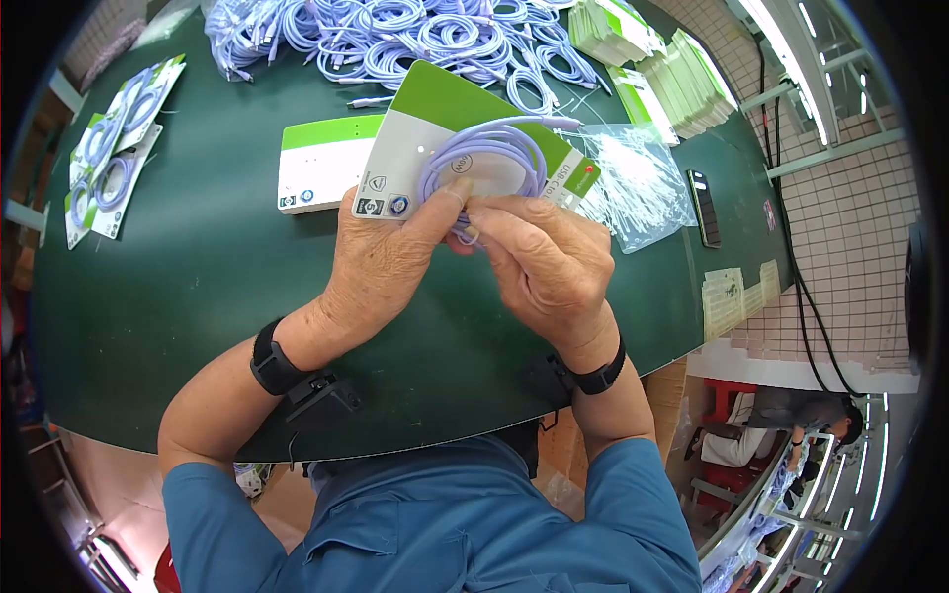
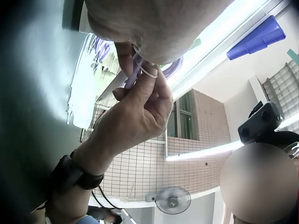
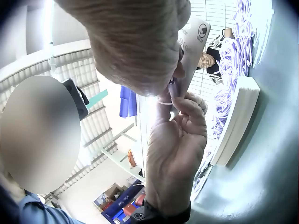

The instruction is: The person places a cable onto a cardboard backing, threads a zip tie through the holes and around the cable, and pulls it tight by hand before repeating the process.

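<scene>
A green and white card [image 1: 410,124] with a coiled lilac cable [image 1: 539,163] against its front is held up over the table. The left hand [image 1: 381,262] pinches the card's lower edge and the coil, its thumb on the front. Close beside it, the right hand [image 1: 554,257] has its fingers and thumb together at the bottom of the coil. A thin white tie [image 2: 148,71] loops by the fingertips in the left wrist view, and the same tie [image 3: 165,103] shows in the right wrist view. The lilac cable end [image 2: 133,74] lies between the two hands.
Behind the hands are a stack of cards [image 1: 321,148], a heap of lilac cables [image 1: 395,40] and more card stacks [image 1: 687,84]. A bag of white ties [image 1: 638,188] and a phone [image 1: 704,208] lie right; carded cables [image 1: 114,148] lie left.
</scene>
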Action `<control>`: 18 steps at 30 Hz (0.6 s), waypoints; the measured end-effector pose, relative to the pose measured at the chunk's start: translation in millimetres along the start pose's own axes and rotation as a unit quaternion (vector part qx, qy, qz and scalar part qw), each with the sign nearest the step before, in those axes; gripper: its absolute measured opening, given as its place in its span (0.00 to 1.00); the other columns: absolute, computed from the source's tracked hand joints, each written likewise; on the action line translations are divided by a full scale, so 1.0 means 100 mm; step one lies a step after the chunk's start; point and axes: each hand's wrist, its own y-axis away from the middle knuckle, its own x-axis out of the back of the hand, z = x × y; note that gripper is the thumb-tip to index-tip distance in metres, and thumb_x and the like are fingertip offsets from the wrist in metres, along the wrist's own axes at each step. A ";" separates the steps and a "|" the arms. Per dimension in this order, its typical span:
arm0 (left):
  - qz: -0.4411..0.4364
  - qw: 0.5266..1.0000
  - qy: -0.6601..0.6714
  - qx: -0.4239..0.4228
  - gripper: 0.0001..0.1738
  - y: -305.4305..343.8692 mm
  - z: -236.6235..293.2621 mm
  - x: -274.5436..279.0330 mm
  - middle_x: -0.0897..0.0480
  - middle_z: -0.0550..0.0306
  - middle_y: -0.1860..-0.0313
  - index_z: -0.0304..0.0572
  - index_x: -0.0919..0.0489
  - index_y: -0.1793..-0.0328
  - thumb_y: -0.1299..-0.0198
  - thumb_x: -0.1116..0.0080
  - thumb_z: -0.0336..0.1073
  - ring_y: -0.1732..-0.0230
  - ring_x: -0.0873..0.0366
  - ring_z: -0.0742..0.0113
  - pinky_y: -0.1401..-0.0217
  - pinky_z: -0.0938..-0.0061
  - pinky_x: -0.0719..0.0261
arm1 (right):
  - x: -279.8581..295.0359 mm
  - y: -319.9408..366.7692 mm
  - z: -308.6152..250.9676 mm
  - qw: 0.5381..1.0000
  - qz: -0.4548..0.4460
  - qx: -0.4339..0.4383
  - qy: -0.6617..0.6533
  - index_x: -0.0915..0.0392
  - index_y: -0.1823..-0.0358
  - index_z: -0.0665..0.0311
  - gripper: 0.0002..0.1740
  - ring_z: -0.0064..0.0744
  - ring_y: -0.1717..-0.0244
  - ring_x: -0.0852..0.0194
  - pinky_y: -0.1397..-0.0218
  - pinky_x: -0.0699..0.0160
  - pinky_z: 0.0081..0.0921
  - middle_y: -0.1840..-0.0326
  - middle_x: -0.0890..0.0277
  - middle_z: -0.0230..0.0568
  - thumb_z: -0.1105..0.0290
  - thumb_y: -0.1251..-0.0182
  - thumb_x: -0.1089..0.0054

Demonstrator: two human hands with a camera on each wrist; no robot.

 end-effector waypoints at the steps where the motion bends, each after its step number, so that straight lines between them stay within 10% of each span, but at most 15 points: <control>1: -0.002 1.000 0.009 0.006 0.13 0.00 -0.01 -0.01 0.12 0.54 0.55 0.31 0.17 0.40 0.27 0.34 0.29 0.62 0.13 0.71 0.63 0.75 0.11 | 0.00 0.00 0.00 1.000 0.000 -0.006 0.011 0.12 0.58 0.65 0.12 0.35 0.66 0.09 0.64 0.11 0.27 0.59 0.10 0.43 0.84 0.42 0.23; 12: -0.007 0.999 -0.030 0.024 0.16 -0.06 -0.04 0.05 0.12 0.52 0.50 0.31 0.19 0.36 0.26 0.34 0.30 0.60 0.11 0.69 0.65 0.74 0.09 | -0.01 0.00 0.10 0.998 0.018 -0.053 -0.033 0.11 0.58 0.65 0.10 0.32 0.64 0.10 0.66 0.11 0.27 0.57 0.13 0.43 0.83 0.40 0.23; 16: -0.016 1.000 -0.021 0.015 0.18 -0.07 0.04 0.04 0.13 0.51 0.48 0.32 0.21 0.34 0.26 0.35 0.30 0.60 0.11 0.68 0.66 0.73 0.09 | 0.27 -0.01 0.33 0.978 0.202 0.048 0.016 0.14 0.52 0.69 0.12 0.26 0.65 0.16 0.64 0.17 0.19 0.58 0.13 0.42 0.85 0.36 0.26; 18: -0.030 0.999 -0.019 0.012 0.19 -0.06 0.09 0.03 0.14 0.49 0.46 0.32 0.23 0.32 0.26 0.36 0.29 0.59 0.12 0.66 0.67 0.71 0.09 | 0.34 0.05 0.36 0.927 0.309 -0.190 -0.093 0.16 0.50 0.70 0.10 0.22 0.64 0.18 0.60 0.17 0.20 0.56 0.13 0.40 0.78 0.29 0.28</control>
